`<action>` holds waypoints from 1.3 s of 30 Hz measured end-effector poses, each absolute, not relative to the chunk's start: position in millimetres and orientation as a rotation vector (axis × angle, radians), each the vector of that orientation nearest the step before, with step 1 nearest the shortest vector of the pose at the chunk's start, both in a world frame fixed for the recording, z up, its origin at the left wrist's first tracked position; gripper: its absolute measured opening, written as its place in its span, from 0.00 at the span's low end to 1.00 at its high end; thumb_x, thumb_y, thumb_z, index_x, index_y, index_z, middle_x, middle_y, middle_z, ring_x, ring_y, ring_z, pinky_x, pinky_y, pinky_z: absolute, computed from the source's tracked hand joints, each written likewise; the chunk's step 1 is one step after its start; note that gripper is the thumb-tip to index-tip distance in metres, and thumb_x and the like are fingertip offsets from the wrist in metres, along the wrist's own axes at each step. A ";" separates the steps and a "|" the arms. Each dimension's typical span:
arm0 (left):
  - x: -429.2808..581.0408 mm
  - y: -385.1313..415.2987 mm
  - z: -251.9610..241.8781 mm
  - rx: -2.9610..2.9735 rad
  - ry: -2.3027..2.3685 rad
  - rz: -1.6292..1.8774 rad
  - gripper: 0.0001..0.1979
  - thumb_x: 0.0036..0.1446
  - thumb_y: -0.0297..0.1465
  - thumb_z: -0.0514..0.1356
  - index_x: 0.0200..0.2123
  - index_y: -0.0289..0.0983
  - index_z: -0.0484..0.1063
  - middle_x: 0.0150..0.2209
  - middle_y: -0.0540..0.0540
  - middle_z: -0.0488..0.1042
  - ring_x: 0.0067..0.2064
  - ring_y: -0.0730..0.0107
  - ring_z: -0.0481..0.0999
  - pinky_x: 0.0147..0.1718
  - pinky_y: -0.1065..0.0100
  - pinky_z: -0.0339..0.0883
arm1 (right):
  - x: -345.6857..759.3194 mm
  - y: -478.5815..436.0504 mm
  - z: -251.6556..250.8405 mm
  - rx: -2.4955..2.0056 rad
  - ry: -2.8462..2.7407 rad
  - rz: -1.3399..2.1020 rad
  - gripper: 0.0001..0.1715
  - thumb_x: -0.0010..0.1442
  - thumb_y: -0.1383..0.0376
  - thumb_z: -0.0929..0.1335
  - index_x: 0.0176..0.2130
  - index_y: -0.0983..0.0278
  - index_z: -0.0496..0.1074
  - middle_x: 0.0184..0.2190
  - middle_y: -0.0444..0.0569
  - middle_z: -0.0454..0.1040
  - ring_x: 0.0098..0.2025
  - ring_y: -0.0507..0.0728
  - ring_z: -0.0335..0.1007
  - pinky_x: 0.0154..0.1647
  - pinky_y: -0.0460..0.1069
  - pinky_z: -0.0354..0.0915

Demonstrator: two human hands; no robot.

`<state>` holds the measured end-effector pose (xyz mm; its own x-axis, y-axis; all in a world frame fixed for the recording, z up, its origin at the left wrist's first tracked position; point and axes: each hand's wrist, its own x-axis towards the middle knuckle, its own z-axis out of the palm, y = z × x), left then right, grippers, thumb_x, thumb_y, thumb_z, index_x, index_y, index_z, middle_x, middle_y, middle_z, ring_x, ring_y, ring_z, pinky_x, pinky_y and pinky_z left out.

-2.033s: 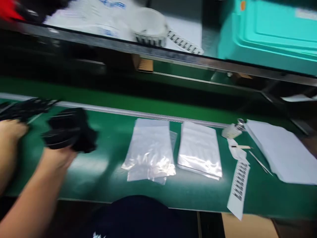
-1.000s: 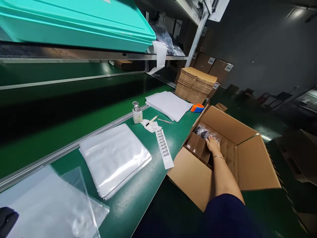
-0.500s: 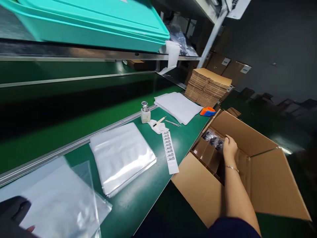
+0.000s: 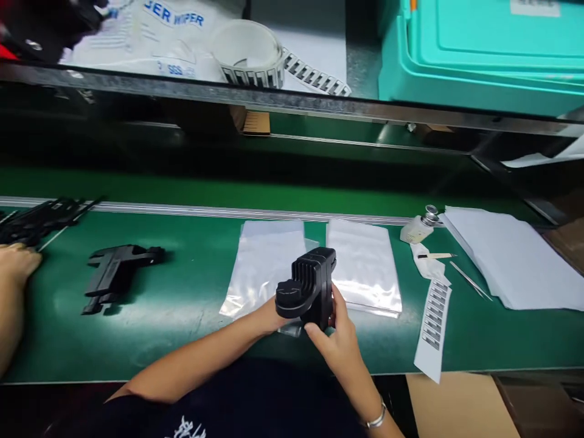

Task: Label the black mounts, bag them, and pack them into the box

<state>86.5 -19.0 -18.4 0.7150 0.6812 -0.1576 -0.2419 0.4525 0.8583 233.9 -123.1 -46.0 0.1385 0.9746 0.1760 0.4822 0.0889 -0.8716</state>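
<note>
A black plastic device [image 4: 316, 283], with a ribbed block and a round knob, is held up over the front of the bench. My left hand [image 4: 270, 317] reaches it from the left; its fingers are mostly hidden behind the knob end. My right hand [image 4: 336, 340], with a bracelet at the wrist, is closed around the lower right side, thumb toward me. A scrap of clear plastic [image 4: 292, 329] shows below the device; what it belongs to is unclear. Behind lie two piles of clear bags, the left pile [image 4: 269, 255] and the right pile [image 4: 362, 261].
A similar black device [image 4: 119, 271] lies left. Beyond it, another person's hand [image 4: 18, 263] touches black parts [image 4: 41, 219]. On the right are a label strip [image 4: 433, 328], tweezers [image 4: 471, 280], a pump bottle [image 4: 417, 229] and white sheets [image 4: 515, 255]. A metal shelf edge [image 4: 319, 108] crosses overhead.
My view has swung left, away from the open carton. My right hand has come out of the carton and onto the black device, which has moved up into mid-view with my left hand.
</note>
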 end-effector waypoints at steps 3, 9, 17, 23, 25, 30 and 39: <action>45.2 3.2 -18.3 0.858 0.506 0.524 0.26 0.45 0.43 0.68 0.45 0.34 0.77 0.42 0.39 0.79 0.43 0.55 0.77 0.42 0.61 0.69 | 244.6 -116.0 -38.8 -1.528 -1.675 0.529 0.37 0.62 0.59 0.66 0.66 0.56 0.54 0.55 0.55 0.71 0.49 0.64 0.74 0.44 0.56 0.74; 6.4 12.8 -27.9 1.178 0.801 0.623 0.27 0.48 0.48 0.66 0.44 0.33 0.72 0.38 0.44 0.74 0.40 0.62 0.71 0.39 0.68 0.63 | 247.8 -97.8 -28.2 -1.367 -2.046 0.451 0.30 0.61 0.59 0.68 0.61 0.54 0.64 0.53 0.54 0.72 0.50 0.66 0.70 0.44 0.60 0.72; -12.2 -1.5 -28.5 1.546 0.985 0.720 0.31 0.48 0.51 0.63 0.49 0.36 0.67 0.41 0.45 0.72 0.42 0.58 0.70 0.41 0.64 0.63 | 237.2 -75.4 -53.8 -1.524 -1.004 1.385 0.33 0.60 0.39 0.61 0.38 0.64 0.73 0.18 0.42 0.68 0.16 0.51 0.63 0.21 0.49 0.65; -16.3 -3.5 -27.7 1.575 1.028 0.744 0.31 0.47 0.48 0.64 0.50 0.37 0.66 0.42 0.45 0.73 0.42 0.58 0.71 0.43 0.63 0.63 | 230.9 -72.7 -48.6 -1.483 -1.146 1.198 0.23 0.62 0.45 0.64 0.39 0.62 0.71 0.22 0.43 0.70 0.22 0.53 0.66 0.25 0.48 0.66; -11.9 -2.0 -32.2 1.398 1.008 0.793 0.30 0.48 0.50 0.64 0.49 0.36 0.67 0.41 0.45 0.73 0.43 0.58 0.71 0.43 0.64 0.64 | 233.6 -75.4 -41.4 -1.516 -1.437 0.901 0.17 0.65 0.52 0.62 0.42 0.61 0.71 0.30 0.47 0.74 0.31 0.56 0.71 0.32 0.51 0.69; -5.0 2.9 -39.3 0.885 0.886 0.751 0.30 0.48 0.53 0.64 0.44 0.34 0.71 0.36 0.44 0.74 0.38 0.62 0.72 0.39 0.65 0.65 | 241.5 -83.3 -34.5 -1.256 -1.926 0.375 0.13 0.65 0.64 0.63 0.49 0.57 0.70 0.39 0.52 0.75 0.39 0.60 0.72 0.39 0.56 0.71; -23.7 2.2 -10.0 1.683 0.679 0.791 0.31 0.45 0.29 0.69 0.55 0.41 0.67 0.53 0.40 0.74 0.59 0.51 0.68 0.62 0.53 0.53 | 230.7 -81.4 -50.9 -1.387 -1.149 0.812 0.19 0.63 0.62 0.68 0.53 0.59 0.65 0.48 0.55 0.75 0.46 0.58 0.74 0.43 0.55 0.73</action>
